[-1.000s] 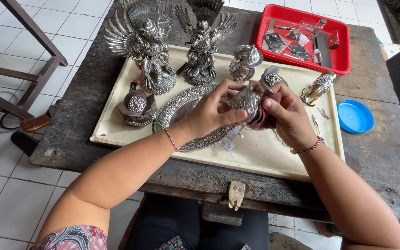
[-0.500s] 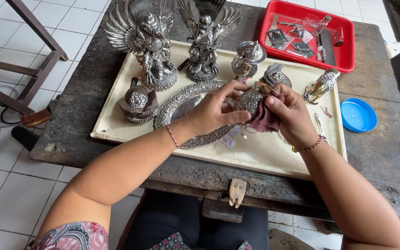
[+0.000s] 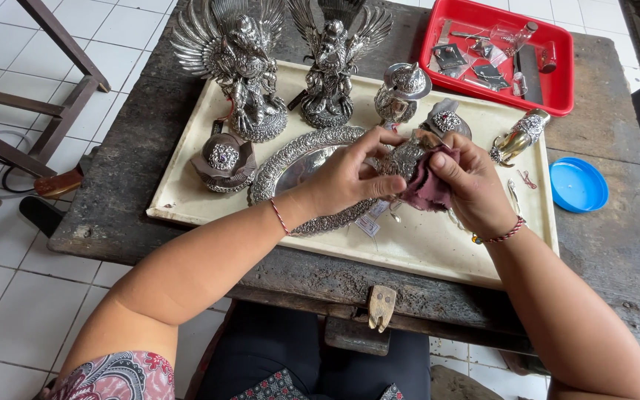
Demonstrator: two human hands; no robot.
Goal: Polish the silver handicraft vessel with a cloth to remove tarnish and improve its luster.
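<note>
Silver ornament (image 3: 403, 157) between both hands

The person's arms are bare to the shoulder, where a short patterned sleeve (image 3: 116, 379) in pink, grey and white shows, with a thin red-and-white cord bracelet on the left hand's (image 3: 342, 181) wrist, a red beaded bracelet on the right hand's (image 3: 475, 189) wrist, and dark trousers below.

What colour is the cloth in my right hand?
Dark maroon cloth, seen best in the head view.
</note>
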